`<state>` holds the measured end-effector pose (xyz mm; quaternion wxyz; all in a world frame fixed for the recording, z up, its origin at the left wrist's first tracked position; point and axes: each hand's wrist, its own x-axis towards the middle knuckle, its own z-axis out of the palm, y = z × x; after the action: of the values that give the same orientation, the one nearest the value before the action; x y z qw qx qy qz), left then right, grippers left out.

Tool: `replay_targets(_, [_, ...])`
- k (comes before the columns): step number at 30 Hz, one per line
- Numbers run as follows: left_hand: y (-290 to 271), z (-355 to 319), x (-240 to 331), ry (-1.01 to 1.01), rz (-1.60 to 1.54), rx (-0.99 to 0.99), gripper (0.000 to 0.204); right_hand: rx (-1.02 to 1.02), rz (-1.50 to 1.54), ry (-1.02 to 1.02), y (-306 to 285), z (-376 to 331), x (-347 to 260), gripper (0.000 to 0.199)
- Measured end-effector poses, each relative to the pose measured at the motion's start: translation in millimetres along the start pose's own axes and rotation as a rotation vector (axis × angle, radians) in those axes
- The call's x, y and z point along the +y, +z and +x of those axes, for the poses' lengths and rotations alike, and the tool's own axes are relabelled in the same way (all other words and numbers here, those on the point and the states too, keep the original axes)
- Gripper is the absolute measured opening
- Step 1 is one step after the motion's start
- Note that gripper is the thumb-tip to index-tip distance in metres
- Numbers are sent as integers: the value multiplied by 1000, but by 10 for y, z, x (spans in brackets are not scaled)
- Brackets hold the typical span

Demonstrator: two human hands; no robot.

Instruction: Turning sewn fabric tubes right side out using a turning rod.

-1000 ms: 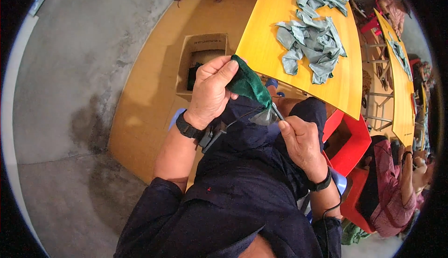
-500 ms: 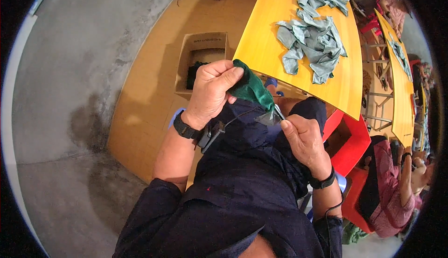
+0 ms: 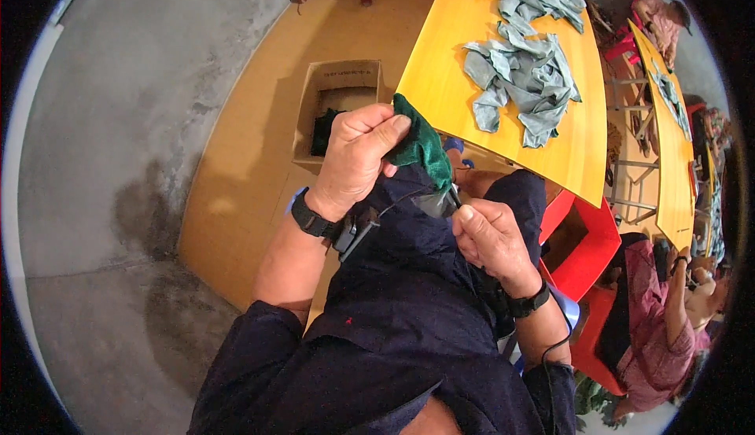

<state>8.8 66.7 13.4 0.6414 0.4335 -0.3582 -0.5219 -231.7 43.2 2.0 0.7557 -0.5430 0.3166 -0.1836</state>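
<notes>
My left hand (image 3: 358,152) is closed, pinching the upper end of a dark green velvety cloth piece (image 3: 421,144) between thumb and fingers. The cloth hangs from there slantwise over my lap. In my closed right hand (image 3: 494,240) is a thin dark rod-like tool (image 3: 455,197), whose far end meets the cloth's lower end; its exact kind is hidden by my fingers. Beside that end hangs a greyish, partly see-through scrap (image 3: 430,204), which seems joined to the cloth.
Ahead, a yellow table (image 3: 440,65) carries crumpled grey-green cloth pieces (image 3: 527,81). An open cardboard box (image 3: 342,71) with dark green cloth inside stands on the floor. A red box-shaped thing (image 3: 591,250) is at my right. Further right, another person (image 3: 657,340) sits near a second yellow table (image 3: 668,175).
My right hand has moved left and slightly down with the rod-like tool, closer to the left hand. The cloth's lower end has swung left and hangs steeper. My left hand keeps its pinch.
</notes>
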Motion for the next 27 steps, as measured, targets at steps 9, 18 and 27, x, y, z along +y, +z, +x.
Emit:
replay_targets(9, [-26,75,77,171,-7,9,23,2,-158,-25,-32,-24,-93,39])
replay_targets(18, [-11,78,68,27,-91,4,21,231,-766,-334,-7,-60,-130,26])
replay_targets(27, [97,73,19,16,-93,93,19,281,-766,-316,-7,-67,-99,24])
